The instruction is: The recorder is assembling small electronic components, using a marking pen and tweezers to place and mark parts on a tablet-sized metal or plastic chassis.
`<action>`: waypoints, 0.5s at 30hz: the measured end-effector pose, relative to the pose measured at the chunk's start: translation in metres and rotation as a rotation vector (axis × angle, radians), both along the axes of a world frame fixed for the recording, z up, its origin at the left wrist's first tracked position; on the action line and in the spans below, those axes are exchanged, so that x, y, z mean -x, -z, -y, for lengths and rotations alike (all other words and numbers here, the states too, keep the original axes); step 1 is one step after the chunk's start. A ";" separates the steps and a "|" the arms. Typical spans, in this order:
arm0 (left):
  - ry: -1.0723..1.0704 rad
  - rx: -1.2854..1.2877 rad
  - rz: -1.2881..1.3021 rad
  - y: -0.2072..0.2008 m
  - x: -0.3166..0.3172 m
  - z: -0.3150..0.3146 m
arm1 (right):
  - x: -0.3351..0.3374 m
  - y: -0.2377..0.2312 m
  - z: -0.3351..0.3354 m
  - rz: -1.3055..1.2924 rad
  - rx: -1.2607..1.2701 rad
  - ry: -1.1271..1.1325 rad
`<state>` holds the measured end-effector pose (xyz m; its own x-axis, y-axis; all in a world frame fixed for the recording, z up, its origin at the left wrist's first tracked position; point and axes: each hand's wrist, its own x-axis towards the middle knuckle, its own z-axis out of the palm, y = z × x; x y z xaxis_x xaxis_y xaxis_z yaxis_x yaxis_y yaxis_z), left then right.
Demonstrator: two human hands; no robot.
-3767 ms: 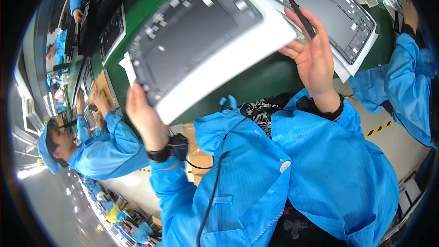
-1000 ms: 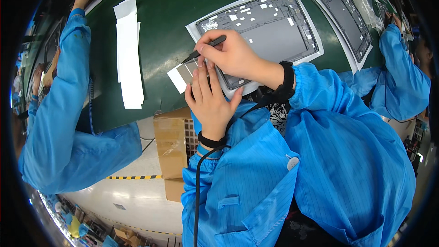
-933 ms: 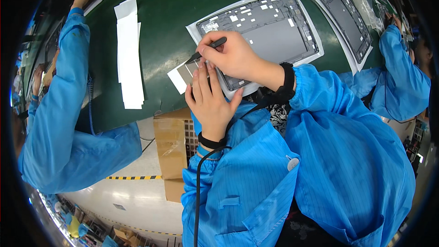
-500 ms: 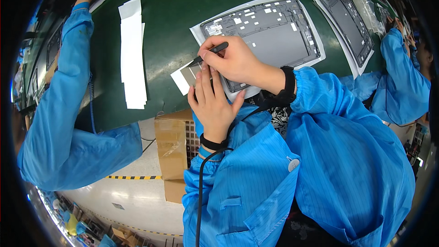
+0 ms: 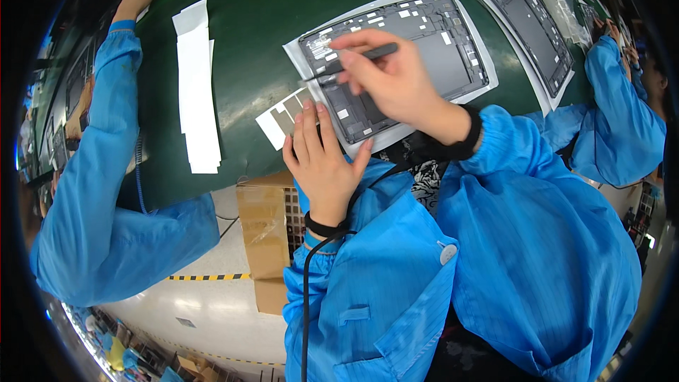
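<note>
Wide fisheye view, brightly lit at centre, the rim bent and lost in black vignette. Soft glare dulls the green counter (image 5: 247, 32) toward ten o'clock; reflected light whitens the floor (image 5: 212, 297) between seven and eight. The right hand (image 5: 396, 81) shows motion blur; the left hand (image 5: 322, 166) is sharp. Distant background near eight is indistinct.

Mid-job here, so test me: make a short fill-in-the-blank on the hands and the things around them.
1. The hand holding the slim black pointed tool is the person's ____ one.
2. The other hand rests on the small white rectangular sheet with brownish strips, to the ____ of which lie the long white paper strips.
3. The smooth tabletop is coloured ____.

Missing words: right; left; green.
</note>
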<state>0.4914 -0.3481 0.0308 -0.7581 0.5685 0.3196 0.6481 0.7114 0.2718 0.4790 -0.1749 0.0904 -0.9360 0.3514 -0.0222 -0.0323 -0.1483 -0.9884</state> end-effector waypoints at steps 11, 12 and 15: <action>0.008 -0.163 0.220 -0.022 0.005 -0.004 | -0.054 0.016 -0.019 0.254 0.050 -0.066; -0.026 -0.190 0.238 -0.023 0.005 -0.006 | -0.054 0.017 -0.019 0.264 0.032 -0.091; -0.095 -0.225 0.254 -0.026 0.007 -0.013 | -0.055 0.019 -0.018 0.227 0.030 -0.084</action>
